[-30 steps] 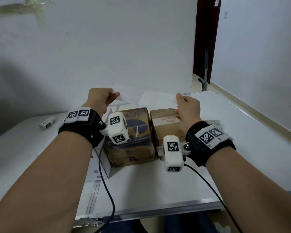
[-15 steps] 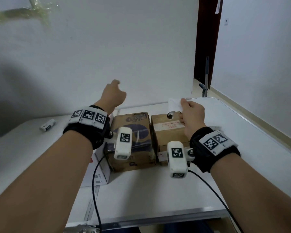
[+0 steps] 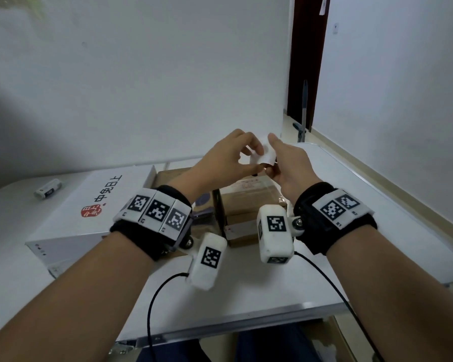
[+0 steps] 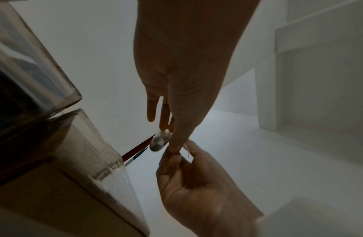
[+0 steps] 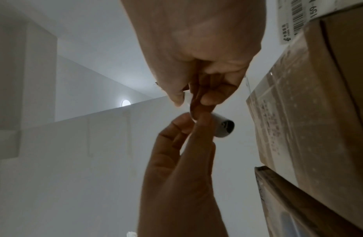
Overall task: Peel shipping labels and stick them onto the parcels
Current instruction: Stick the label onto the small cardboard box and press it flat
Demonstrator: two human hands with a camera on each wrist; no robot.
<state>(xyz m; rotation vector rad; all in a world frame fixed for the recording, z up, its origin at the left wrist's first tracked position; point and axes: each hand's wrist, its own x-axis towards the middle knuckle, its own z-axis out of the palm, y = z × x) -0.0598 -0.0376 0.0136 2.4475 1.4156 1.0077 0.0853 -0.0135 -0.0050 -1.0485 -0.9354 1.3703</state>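
Battery: one small white cell point(image 3: 48, 188), far left on the table point(image 3: 246, 291).
White box: one point(image 3: 89, 207), red seal and printed Chinese characters.
Parcels: two brown cartons, left point(image 3: 168, 176), right point(image 3: 249, 199); the right carries a printed slip.
Left hand point(image 3: 228, 159): thumb and fingers pinch the curled white label point(image 3: 263, 156).
Right hand point(image 3: 288, 165): fingertips pinch the same label, above the parcels.

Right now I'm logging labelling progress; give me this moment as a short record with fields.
left hand: left hand pinches the curled label
right hand: right hand pinches the same label
label position: held in the air above the brown parcels, not stuck on yet
other parcel: white box lies left of them on the table
stage: peeling, by the look of it
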